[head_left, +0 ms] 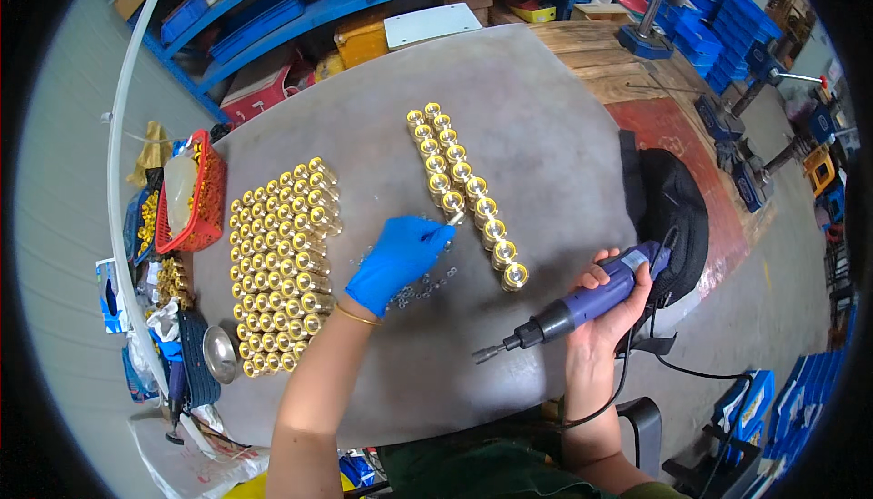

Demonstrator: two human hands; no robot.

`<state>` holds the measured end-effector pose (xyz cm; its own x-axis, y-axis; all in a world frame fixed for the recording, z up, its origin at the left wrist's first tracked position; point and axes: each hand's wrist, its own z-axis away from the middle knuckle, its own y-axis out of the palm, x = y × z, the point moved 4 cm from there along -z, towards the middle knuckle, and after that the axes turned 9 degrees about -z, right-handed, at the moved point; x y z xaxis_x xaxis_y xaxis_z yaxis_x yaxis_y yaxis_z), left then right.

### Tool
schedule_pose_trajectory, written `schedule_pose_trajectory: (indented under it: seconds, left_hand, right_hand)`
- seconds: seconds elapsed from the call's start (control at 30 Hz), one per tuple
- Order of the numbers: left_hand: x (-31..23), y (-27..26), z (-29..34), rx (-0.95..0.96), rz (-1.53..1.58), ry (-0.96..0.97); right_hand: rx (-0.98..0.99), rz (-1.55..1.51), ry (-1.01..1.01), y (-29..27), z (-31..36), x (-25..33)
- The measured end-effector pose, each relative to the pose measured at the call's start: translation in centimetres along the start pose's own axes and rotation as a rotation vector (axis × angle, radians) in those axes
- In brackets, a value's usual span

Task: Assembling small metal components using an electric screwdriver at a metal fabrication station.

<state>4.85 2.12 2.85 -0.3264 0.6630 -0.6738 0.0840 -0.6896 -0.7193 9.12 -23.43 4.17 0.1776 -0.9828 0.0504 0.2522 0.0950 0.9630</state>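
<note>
I saw the nearer, blue-gloved left hand (400, 258) pinching a pale piece (456, 218), round gold metal cups (462, 171) at one o'clock, lined eleven-to-five.

Electric screwdriver (591, 303): purple body, black nose, metal bit; held aslant above the worktop (550, 126), toward its right edge, bit pointing left. Brass fittings (461, 171): gold-coloured, round, upright, mouths up; two adjoining files, mid-worktop, running between far and near edges; left file shorter.
</note>
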Motion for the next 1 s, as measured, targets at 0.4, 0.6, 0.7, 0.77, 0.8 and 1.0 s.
schedule_pose_trajectory:
  seconds: [0.4,0.6,0.7,0.77,0.8,1.0]
  left_hand:
    - [-0.2,1.3,-0.1,-0.089,-0.277,0.224]
    - [0.5,1.4,-0.6,-0.012,-0.328,0.284]
    - [1.6,-0.4,0.2,-0.098,-0.244,0.157]
    - [1.7,-4.0,1.2,-0.240,-0.177,0.123]
    - [2.4,-6.6,1.9,-0.391,-0.108,0.089]
    - [9.2,-13.4,2.7,-0.579,-0.264,-0.013]
  right_hand:
    - [0.011,-0.015,0.004,0.0,0.1,0.2]
    - [-0.055,-0.002,0.010,0.2,0.2,-0.6]
    - [-0.041,-0.005,0.038,0.3,0.5,-0.9]
    - [-0.051,0.029,-0.013,0.2,0.4,0.0]
    - [-0.045,0.001,-0.003,0.1,0.3,0.1]
    - [-0.057,0.004,0.034,0.2,0.3,-1.2]
